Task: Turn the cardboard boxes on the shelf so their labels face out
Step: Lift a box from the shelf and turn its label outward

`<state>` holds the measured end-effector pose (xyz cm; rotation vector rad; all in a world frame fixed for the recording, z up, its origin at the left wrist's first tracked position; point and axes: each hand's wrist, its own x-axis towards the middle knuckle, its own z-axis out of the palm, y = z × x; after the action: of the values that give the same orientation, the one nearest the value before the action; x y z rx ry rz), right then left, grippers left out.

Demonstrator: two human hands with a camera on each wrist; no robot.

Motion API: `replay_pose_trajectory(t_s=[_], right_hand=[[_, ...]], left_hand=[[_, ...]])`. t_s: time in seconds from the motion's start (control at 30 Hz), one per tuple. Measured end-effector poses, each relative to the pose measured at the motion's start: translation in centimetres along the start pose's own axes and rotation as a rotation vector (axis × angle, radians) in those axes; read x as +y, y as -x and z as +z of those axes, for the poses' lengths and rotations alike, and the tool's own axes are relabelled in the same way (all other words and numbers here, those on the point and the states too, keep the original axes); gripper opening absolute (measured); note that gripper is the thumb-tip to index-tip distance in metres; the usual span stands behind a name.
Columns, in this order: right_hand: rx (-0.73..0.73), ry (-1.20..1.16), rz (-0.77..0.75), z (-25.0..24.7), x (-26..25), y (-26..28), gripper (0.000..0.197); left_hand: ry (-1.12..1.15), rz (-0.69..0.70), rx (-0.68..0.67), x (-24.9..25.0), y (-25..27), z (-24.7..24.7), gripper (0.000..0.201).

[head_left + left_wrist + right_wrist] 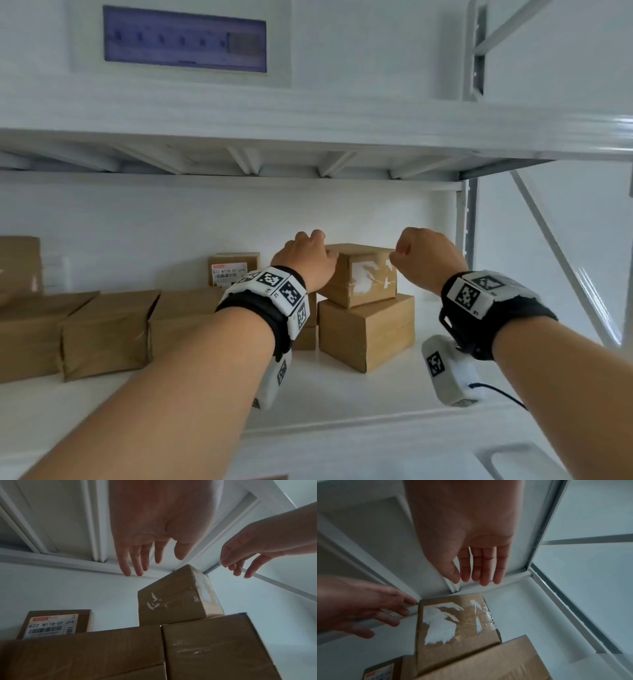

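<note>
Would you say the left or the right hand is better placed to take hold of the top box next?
Probably the left hand: its fingers reach over the top box's left edge, close to touching. The right hand hovers open beside the right corner, clear of the cardboard in the wrist views.

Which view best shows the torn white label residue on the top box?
The right wrist view: the residue fills the top box face. Head shows it smaller; left wrist catches only an edge-on sliver.
</note>
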<state>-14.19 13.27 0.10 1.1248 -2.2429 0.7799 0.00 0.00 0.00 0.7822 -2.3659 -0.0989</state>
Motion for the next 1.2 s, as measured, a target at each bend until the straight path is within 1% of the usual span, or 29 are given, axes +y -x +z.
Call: replay_pose_trajectory(t_s=[0.1, 0.27, 0.4, 0.5, 0.57, 0.63, 0.7, 0.8, 0.83, 0.9, 1.0, 1.13, 1.2], right_hand=[[0.049, -0.077, 0.054, 1.0, 0.6, -0.9, 0.025], [0.008, -0.132, 0.078, 2.3, 1.6, -2.1, 0.047], [-0.088, -0.222, 0.105, 3.2, 2.1, -3.0, 0.059], [-0.177, -0.318, 0.112, 4.0, 2.5, -3.3, 0.058], [-0.275, -0.376, 0.114, 4.7, 3.0, -3.8, 0.059], [-0.378, -0.439, 0.148, 5.4, 3.4, -4.0, 0.069], [-0.407, -0.46, 0.168, 5.8, 3.7, -4.2, 0.077], [-0.388, -0.456, 0.139, 6.1, 3.9, -4.2, 0.079], [-0.384, -0.467, 0.134, 6.2, 4.0, -4.2, 0.078], [-0.375, -0.505, 0.134, 6.4, 4.2, -4.2, 0.077], [-0.354, -0.573, 0.136, 6.6, 4.1, -4.0, 0.072], [-0.362, -0.658, 0.101, 6.6, 3.7, -3.7, 0.068], [-0.361, -0.675, 0.08, 6.5, 3.6, -3.6, 0.065]], left_hand=[[0.055, -0.047, -0.012, -0.1, -1.3, 0.9, 0.057], [0.154, -0.128, -0.03, 0.6, -2.9, 2.1, 0.065], [0.265, -0.225, -0.084, 0.6, -3.9, 2.8, 0.072], [0.395, -0.297, -0.133, 0.4, -4.3, 3.4, 0.078], [0.502, -0.342, -0.165, 0.2, -4.6, 3.9, 0.082], [0.592, -0.396, -0.191, -0.1, -4.8, 4.5, 0.089], [0.662, -0.438, -0.197, -0.2, -4.6, 4.8, 0.096], [0.72, -0.464, -0.193, -0.3, -4.5, 5.3, 0.108], [0.731, -0.464, -0.187, -0.3, -4.5, 5.4, 0.107], [0.762, -0.462, -0.182, -0.2, -4.5, 5.5, 0.098], [0.823, -0.457, -0.173, -0.2, -4.4, 5.7, 0.08], [0.902, -0.423, -0.11, 0.4, -4.1, 5.6, 0.054], [0.966, -0.414, -0.112, 0.3, -4.0, 5.4, 0.049]])
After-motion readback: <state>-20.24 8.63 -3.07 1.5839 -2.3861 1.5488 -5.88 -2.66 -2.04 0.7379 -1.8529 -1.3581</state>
